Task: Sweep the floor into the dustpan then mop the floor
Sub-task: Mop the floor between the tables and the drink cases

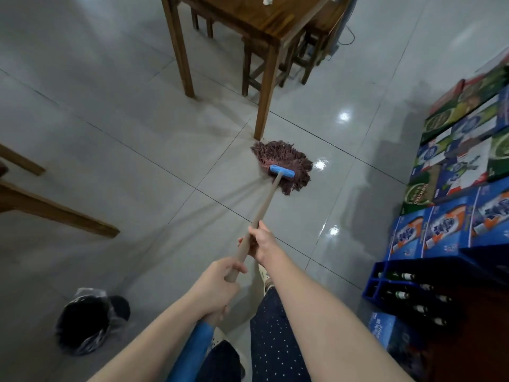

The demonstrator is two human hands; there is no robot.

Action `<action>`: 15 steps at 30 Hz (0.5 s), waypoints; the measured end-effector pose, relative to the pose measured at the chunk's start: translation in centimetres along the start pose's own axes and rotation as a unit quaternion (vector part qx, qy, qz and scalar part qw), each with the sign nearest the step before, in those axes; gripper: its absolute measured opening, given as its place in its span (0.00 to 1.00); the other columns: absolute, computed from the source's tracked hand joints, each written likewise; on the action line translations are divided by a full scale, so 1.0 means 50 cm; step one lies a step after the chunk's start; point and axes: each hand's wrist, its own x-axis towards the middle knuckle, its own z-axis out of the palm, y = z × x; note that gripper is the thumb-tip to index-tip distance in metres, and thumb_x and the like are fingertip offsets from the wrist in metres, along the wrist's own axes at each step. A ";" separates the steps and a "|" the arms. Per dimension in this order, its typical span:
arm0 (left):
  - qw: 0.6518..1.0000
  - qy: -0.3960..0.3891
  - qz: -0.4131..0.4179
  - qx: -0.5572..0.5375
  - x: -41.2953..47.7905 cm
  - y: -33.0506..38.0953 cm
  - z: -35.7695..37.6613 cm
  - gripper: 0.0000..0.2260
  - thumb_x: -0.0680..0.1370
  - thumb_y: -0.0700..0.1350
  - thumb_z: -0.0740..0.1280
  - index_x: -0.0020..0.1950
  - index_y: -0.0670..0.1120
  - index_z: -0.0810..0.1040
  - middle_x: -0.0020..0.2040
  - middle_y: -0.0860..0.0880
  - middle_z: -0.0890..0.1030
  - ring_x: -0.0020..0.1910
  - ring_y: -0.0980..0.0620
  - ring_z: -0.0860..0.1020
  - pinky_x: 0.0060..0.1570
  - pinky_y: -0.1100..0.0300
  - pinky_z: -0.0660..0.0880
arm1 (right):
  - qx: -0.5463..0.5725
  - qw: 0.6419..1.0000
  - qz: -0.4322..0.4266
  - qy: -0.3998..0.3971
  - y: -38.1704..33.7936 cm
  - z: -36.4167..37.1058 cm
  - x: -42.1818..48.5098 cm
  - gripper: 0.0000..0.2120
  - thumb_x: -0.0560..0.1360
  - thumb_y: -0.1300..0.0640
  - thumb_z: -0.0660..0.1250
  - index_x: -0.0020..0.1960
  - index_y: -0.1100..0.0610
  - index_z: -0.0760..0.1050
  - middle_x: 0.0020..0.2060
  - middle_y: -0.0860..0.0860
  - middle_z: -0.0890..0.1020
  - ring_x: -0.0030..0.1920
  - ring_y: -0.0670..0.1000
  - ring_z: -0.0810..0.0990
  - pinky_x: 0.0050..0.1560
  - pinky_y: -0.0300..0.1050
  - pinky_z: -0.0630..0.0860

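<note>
As hands [217, 290] [260, 241] grip it, mop [275, 154] rests ahead.

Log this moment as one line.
phase: mopping | left hand, right hand: grip mop handle | mop head: on floor by table leg

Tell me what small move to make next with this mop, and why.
Probably draw the mop head back toward you and a little right. Its strands lie right at the foot of the table leg, so pushing on would likely jam it, and the left hand and right hand both grip the handle, ready for a pull.
</note>
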 end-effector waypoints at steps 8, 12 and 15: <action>0.995 0.026 -0.025 0.094 0.090 0.056 0.011 0.17 0.73 0.32 0.59 0.50 0.54 0.74 0.44 0.45 0.75 0.19 0.53 0.71 0.18 0.64 0.69 | 0.028 1.000 -0.001 -0.005 -0.059 -0.037 0.074 0.21 0.81 0.67 0.52 0.70 0.50 0.61 0.39 0.58 0.69 0.24 0.53 0.76 0.27 0.46 0.77; 0.991 0.020 -0.016 0.135 0.178 0.127 -0.012 0.17 0.72 0.33 0.59 0.51 0.54 0.75 0.40 0.51 0.70 0.27 0.53 0.71 0.20 0.67 0.67 | 0.040 0.999 0.012 0.000 -0.152 -0.049 0.139 0.24 0.81 0.67 0.51 0.74 0.49 0.57 0.40 0.58 0.70 0.30 0.55 0.75 0.26 0.46 0.78; 0.988 0.012 -0.016 0.154 0.260 0.197 -0.022 0.17 0.73 0.33 0.59 0.52 0.53 0.75 0.42 0.51 0.70 0.28 0.53 0.72 0.20 0.68 0.66 | 0.048 0.999 0.020 -0.002 -0.241 -0.067 0.198 0.28 0.81 0.66 0.52 0.77 0.47 0.52 0.41 0.56 0.70 0.26 0.54 0.78 0.26 0.47 0.78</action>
